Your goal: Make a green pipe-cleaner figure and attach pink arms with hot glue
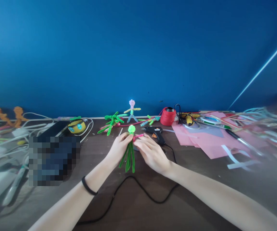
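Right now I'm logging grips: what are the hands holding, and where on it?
Both hold a green pipe-cleaner figure. The left hand pinches it just below the head; the right hand grips the pink piece wrapped there.

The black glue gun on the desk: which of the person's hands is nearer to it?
Right. The right hand lies just in front of the glue gun; the left hand is farther left, beyond the green pipe-cleaner figure.

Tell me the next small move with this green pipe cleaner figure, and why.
Probably wind the pink piece once more around the green figure, just under its head. The left hand grips the stems there, the right hand pinches the pink piece, and its end juts out loose.
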A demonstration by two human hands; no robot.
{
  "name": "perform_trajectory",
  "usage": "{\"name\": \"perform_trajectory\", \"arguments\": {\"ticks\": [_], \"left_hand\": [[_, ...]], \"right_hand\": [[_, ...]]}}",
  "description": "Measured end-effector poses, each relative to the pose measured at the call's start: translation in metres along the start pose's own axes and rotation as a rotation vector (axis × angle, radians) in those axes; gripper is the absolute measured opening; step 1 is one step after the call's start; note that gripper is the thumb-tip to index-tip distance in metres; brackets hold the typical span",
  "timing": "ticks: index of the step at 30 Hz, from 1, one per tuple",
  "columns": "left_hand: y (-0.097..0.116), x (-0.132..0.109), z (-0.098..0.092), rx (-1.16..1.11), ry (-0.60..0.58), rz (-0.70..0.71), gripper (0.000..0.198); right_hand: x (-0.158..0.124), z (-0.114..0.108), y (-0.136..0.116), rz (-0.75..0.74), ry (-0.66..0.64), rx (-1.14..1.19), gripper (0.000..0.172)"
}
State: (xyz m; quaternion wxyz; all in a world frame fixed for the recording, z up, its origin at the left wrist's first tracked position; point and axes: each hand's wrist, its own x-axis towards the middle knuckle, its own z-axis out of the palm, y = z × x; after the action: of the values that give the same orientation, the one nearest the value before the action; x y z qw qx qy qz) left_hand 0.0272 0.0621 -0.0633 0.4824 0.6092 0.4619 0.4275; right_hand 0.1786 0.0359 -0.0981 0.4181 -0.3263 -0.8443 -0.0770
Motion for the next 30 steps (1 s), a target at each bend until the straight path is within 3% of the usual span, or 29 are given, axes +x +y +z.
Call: {"name": "perform_trajectory", "arguments": {"ticks": [6, 13, 22, 27, 30], "left_hand": [[0.003, 0.002, -0.004, 0.128, -0.034, 0.005, 0.026], [0.011, 0.001, -0.005, 0.131, -0.075, -0.011, 0.025], [0.012, 0.004, -0.011, 0.062, -0.199, -0.030, 0.021], [0.014, 0.003, -0.014, -0.001, -0.281, -0.075, 0.019], [0.016, 0.001, -0.015, 0.041, -0.338, -0.114, 0.020]], "right_hand": [[0.000, 0.000, 0.004, -0.005, 0.043, 0.075, 0.028], [0.000, 0.002, 0.009, 0.026, 0.084, 0.123, 0.011], [0.001, 0.002, 0.011, 0.254, -0.033, 0.376, 0.015], [0.003, -0.001, 0.012, 0.368, -0.232, 0.414, 0.029], [0.005, -0.003, 0.015, 0.385, -0.271, 0.484, 0.031]]}}
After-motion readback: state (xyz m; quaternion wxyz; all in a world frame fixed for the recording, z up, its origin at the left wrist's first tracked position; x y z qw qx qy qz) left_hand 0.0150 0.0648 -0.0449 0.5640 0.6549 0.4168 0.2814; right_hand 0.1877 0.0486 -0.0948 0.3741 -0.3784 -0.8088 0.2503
